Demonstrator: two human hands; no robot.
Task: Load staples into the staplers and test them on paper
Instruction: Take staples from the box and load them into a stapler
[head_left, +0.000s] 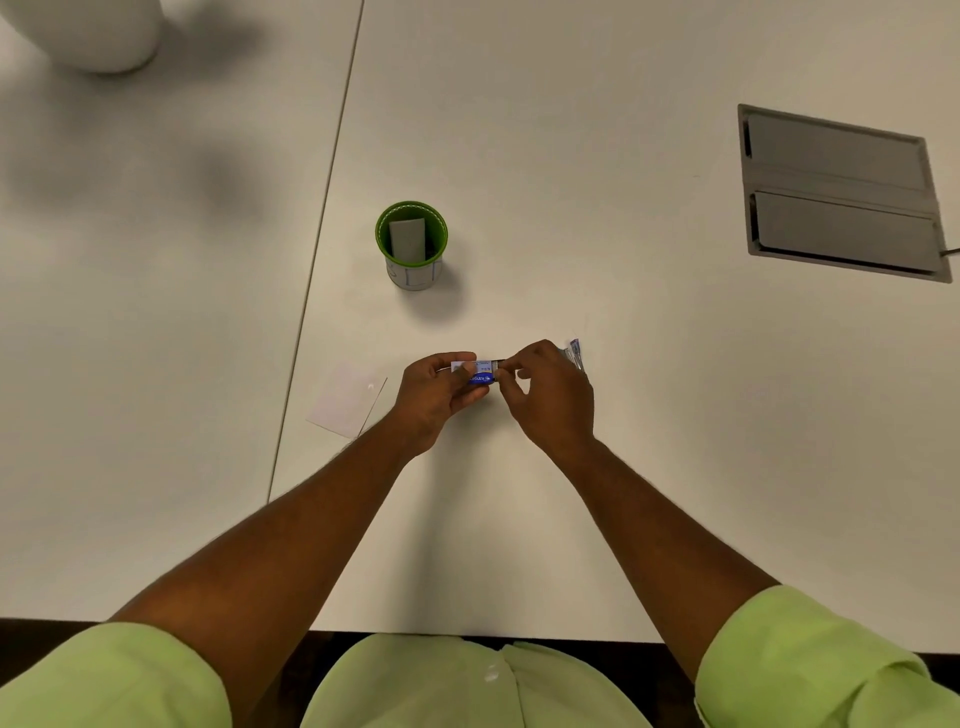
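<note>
A white table (571, 156) fills the view, with a seam (322, 218) running down it. A grey cable hatch (841, 192) sits at right.

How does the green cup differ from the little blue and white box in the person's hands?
The green cup stands upright on the table, untouched; the blue and white box is held above it, gripped by the left hand and pinched by the right hand. The cup is round and open-topped, the box flat-sided. The cup looks larger. Each carries some white.
</note>
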